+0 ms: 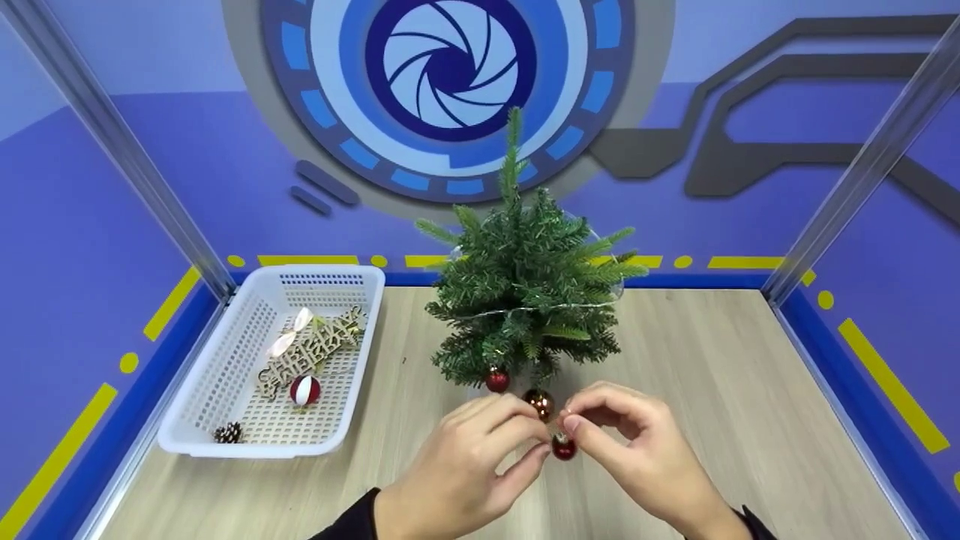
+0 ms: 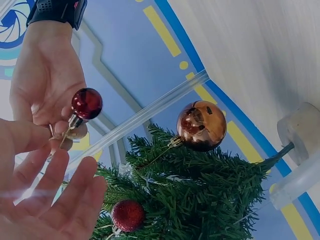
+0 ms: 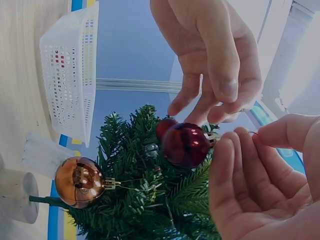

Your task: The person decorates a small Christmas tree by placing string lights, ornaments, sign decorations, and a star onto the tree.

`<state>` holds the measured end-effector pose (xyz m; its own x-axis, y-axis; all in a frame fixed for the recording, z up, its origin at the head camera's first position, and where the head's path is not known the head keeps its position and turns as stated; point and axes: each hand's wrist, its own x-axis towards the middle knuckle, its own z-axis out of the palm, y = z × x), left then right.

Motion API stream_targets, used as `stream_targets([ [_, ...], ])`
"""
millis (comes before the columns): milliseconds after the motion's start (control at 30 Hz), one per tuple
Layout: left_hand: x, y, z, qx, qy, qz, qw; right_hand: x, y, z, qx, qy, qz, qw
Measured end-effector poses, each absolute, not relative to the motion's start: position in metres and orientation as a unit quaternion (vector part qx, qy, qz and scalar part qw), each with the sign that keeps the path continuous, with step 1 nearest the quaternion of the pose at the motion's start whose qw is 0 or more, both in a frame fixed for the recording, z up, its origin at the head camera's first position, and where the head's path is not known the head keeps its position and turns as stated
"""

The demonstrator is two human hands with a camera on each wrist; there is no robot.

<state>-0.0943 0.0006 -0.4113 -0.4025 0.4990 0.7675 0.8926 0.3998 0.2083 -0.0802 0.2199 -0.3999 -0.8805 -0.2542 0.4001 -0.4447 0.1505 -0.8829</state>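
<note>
A shiny red bauble with a gold cap hangs in front of the Christmas tree. My right hand pinches its thin gold hanging loop between thumb and fingertips. Beside the bauble is my left hand, its fingers loosely bent and their tips close to the cap. No firm grip by the left hand shows in the right wrist view. A copper-coloured bauble and a glittery red bauble hang from the lower branches. A thin strand of lights winds round the tree.
On the left stands a white perforated basket. It holds a gold lettered ornament, a pale bow, a red-and-white ball and a pine cone. Printed panels and metal posts enclose the wooden table.
</note>
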Motion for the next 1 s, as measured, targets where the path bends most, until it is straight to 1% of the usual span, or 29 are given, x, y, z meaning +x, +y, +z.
stream_targets([
  [200, -0.095, 0.006, -0.409, -0.43, -0.781, -0.32, 0.32, -0.077, 0.219, -0.398, 0.252, -0.756, 0.593, 0.112],
  [467, -0.096, 0.013, -0.41, -0.419, -0.782, -0.321, 0.331, -0.074, 0.216, -0.396, 0.27, -0.742, 0.6, 0.129],
  [633, -0.097, 0.016, -0.41, -0.421, -0.782, -0.315, 0.335, -0.072, 0.217, -0.396, 0.263, -0.736, 0.609, 0.131],
  [1000, -0.096, 0.017, -0.411, -0.414, -0.787, -0.319, 0.327, -0.073, 0.22, -0.397, 0.235, -0.747, 0.612, 0.112],
])
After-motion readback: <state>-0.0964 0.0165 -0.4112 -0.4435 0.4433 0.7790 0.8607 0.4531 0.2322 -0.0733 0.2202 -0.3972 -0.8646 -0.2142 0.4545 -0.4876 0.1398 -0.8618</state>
